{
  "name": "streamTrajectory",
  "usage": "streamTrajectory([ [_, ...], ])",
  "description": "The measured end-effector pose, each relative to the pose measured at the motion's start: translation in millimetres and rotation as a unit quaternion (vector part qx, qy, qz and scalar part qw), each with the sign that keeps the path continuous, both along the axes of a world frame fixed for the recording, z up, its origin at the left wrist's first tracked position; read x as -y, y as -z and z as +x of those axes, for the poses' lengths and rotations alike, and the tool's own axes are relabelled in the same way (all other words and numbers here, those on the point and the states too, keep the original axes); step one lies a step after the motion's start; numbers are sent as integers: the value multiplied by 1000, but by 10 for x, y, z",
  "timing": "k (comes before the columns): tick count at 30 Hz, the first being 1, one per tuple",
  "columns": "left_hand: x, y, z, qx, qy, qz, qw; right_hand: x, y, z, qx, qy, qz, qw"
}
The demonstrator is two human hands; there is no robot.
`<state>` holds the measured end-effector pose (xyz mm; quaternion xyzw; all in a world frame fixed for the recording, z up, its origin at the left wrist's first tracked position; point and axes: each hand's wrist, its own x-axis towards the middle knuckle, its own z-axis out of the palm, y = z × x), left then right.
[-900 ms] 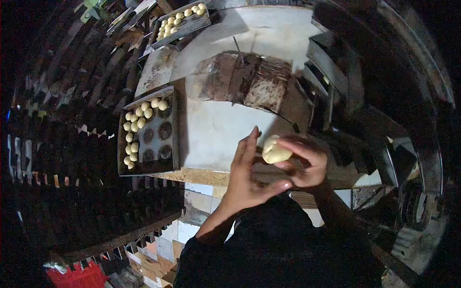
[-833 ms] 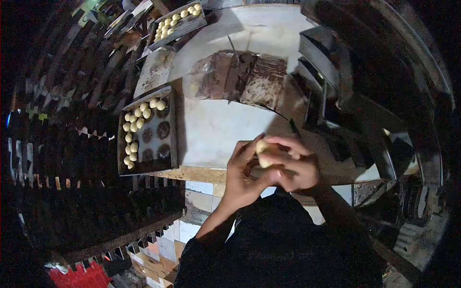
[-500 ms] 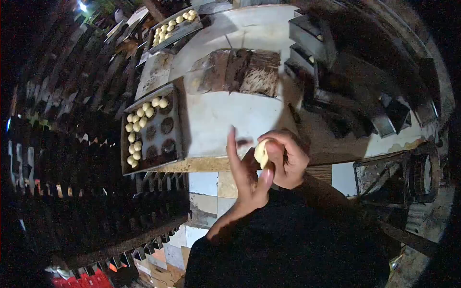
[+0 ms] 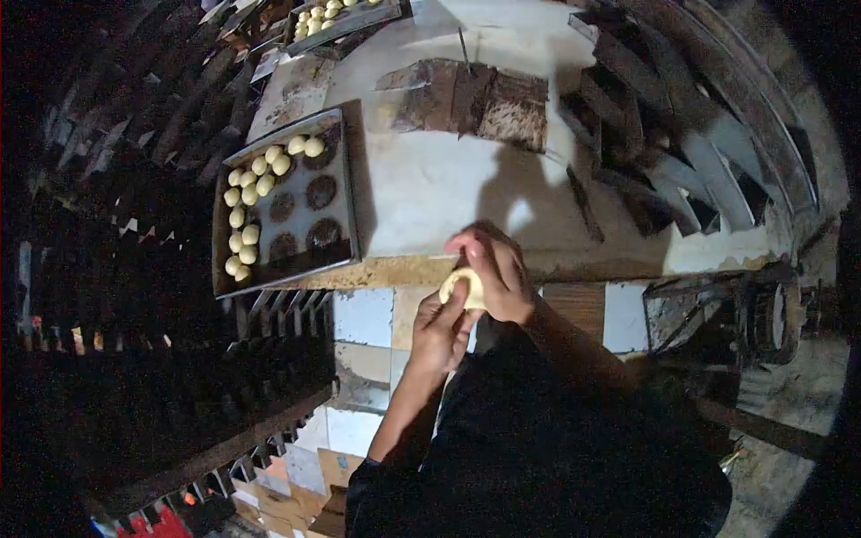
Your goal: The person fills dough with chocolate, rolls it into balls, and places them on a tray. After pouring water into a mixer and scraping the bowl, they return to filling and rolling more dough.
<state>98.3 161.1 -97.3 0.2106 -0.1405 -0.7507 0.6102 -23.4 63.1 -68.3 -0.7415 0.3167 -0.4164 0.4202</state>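
Note:
My left hand (image 4: 437,336) grips a piece of pale yellow dough (image 4: 471,291) just in front of the table's front edge, its thumb pressed into the middle so the dough curves around it. Right beside it, my right hand (image 4: 504,280) is closed, its fingertips drawn together above the dough. Whether anything is pinched between them is hidden. On the table to the left, a dark metal tray (image 4: 350,202) bears several round dough balls (image 4: 265,184) along its far and left sides, with dark round patches on the rest of its base.
A second tray of dough balls (image 4: 314,20) stands at the far left. Dark smeared sheets (image 4: 475,103) lie mid-table, and a thin stick (image 4: 585,204) rests to the right. Several metal moulds (image 4: 691,170) crowd the right side. Dark slatted racks (image 4: 170,394) are at the left.
My left hand has gone from fingers spread to gripping the dough, which was in my right hand. Both hands have moved down and slightly left, nearer my body. The view has shifted.

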Motion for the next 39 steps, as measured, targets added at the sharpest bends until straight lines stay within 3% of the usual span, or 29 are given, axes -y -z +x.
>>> streamTrajectory([
  [2, 191, -240, -148, -9, -60, 110, 992, 225, 24, -188, -24, -8, 54, 998],
  [4, 374, -237, -109, 43, -7, 93, 995, 771, 382, -452, -212, 119, 19, 970],
  [5, 441, -244, -105, 112, 6, 114, 987, 1160, 587, -747, -281, 115, -28, 952],
  [6, 527, -292, -97, 183, 17, 135, 974, 1579, 841, -1056, -346, 110, -75, 929],
  [7, 636, -406, -78, 215, 20, 164, 963, 2006, 1276, -1245, -426, 227, -221, 848],
  [8, 753, -557, -61, 245, 26, 195, 949, 2198, 1439, -1275, -449, 256, -227, 825],
  [9, 843, -575, -68, 204, -13, 188, 961, 2345, 1452, -1241, -472, 284, -231, 802],
  [10, 952, -597, -59, 163, -52, 178, 969, 2468, 1444, -1277, -450, 225, -111, 857],
  [11, 1076, -651, -26, 203, -69, 190, 958, 2626, 1465, -1230, -460, 191, -49, 866],
  [12, 1086, -438, 206, 282, -4, 199, 938, 2772, 1448, -1166, -469, 159, 14, 869],
  [16, 1393, -236, 356, 270, -123, 174, 939, 2868, 1395, -801, -534, 111, -59, 836],
  [21, 1604, -233, 456, 249, -153, 148, 945, 3309, 1353, -531, -521, 70, -147, 838],
  [26, 1866, -235, 412, 293, -165, 215, 917, 3591, 1289, -252, -517, 24, -174, 838],
  [31, 2112, -112, 521, 274, -197, 162, 927, 3501, 1363, -402, -325, -29, -198, 924],
  [32, 2194, -102, 515, 267, -202, 163, 928, 3499, 1662, -414, -292, -60, -127, 946],
  [35, 2453, -24, 495, 255, -216, 157, 929, 3382, 1790, -268, -193, -122, 72, 971],
  [39, 2641, 106, 507, 228, -230, 117, 939, 3354, 1619, -278, -139, -95, 89, 982],
])
